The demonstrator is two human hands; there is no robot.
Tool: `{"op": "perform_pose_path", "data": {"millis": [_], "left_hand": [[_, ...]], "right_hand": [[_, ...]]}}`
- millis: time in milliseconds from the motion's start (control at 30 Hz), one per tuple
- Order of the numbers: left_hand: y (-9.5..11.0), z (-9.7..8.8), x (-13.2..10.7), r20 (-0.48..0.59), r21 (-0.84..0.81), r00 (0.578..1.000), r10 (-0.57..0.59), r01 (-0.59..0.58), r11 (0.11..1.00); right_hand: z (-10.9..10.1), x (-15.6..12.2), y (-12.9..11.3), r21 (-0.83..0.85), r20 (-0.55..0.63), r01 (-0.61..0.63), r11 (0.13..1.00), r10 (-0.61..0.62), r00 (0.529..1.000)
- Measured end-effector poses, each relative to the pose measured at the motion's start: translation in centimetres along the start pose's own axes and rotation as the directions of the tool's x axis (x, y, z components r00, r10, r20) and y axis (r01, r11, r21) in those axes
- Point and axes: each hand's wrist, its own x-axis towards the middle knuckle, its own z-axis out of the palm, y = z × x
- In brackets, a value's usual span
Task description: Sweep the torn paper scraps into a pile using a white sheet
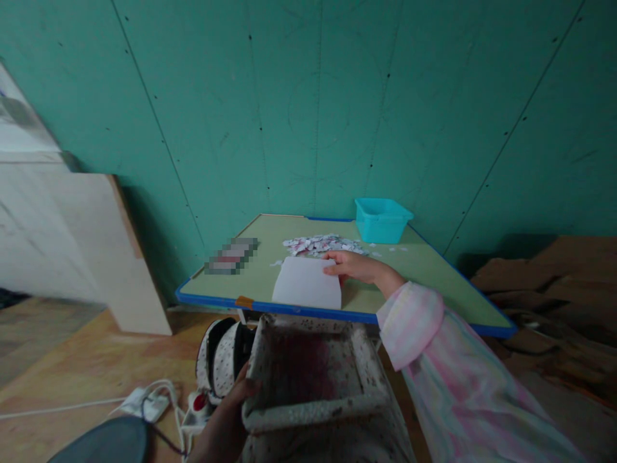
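Observation:
My right hand (355,266), reaching out from a rolled-up pink plaid sleeve, pinches the right edge of a blank white sheet (308,283) near its upper corner. The sheet slopes over the table's near edge. Just behind it lies a heap of small white paper pieces (321,244) with reddish marks. Low in view, my left hand (236,399) is at the left side of a stained, speckled white frame (318,411) with a dark reddish hollow. Its fingers appear curled round the frame's edge, though they are partly hidden.
A turquoise plastic basket (383,220) stands at the back right of the blue-edged table (434,283). A blurred-out flat item (232,256) lies at its left. Power strips and cables (147,404) are on the floor, near a speckled rounded object (224,360). Cardboard (559,283) is piled at right.

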Motion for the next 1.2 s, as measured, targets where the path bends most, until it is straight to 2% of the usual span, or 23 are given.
{"op": "perform_pose_path", "data": {"millis": [67, 167, 267, 367, 600, 733, 800, 1067, 1200], "left_hand": [[-0.1, -0.1, 0.0, 0.008, 0.011, 1.000, 0.013, -0.013, 1.000], [-0.2, -0.3, 0.1, -0.009, 0.033, 1.000, 0.018, -0.018, 0.999], [-0.2, -0.4, 0.2, -0.021, 0.046, 1.000, 0.016, -0.015, 0.999], [-0.2, -0.5, 0.3, -0.018, 0.052, 1.000, 0.016, -0.015, 0.999], [-0.3, -0.8, 0.4, 0.013, 0.055, 1.000, 0.019, -0.020, 0.998], [-0.2, -0.7, 0.3, 0.065, 0.025, 0.997, 0.040, -0.041, 0.999], [0.0, -0.5, 0.2, 0.056, 0.004, 0.998, 0.037, -0.037, 0.999], [1.1, 1.4, -1.1, -0.007, 0.184, 0.996, 0.084, -0.081, 0.980], [1.4, 2.3, -1.3, -0.007, 0.131, 0.996, 0.093, -0.092, 0.987]], "right_hand": [[-0.1, 0.0, 0.0, 0.049, -0.010, 0.023, 0.999, -0.023, 1.000], [-0.3, 0.2, 0.0, 0.077, -0.096, 0.078, 0.994, -0.070, 0.993], [-0.6, 0.5, 0.2, 0.041, -0.184, 0.105, 0.994, -0.096, 0.978], [-0.7, 0.8, 0.5, -0.008, -0.217, 0.106, 0.994, -0.105, 0.970], [-0.1, 0.8, 0.5, -0.058, -0.138, 0.050, 0.997, -0.058, 0.989], [0.1, 0.9, 0.6, -0.074, -0.128, 0.073, 0.995, -0.082, 0.988], [0.1, 0.9, 0.6, -0.078, -0.115, 0.084, 0.993, -0.093, 0.989], [0.1, 0.8, 0.5, -0.060, -0.091, 0.071, 0.996, -0.077, 0.993], [0.1, 0.8, 0.4, -0.044, -0.073, 0.052, 0.998, -0.055, 0.996]]}}
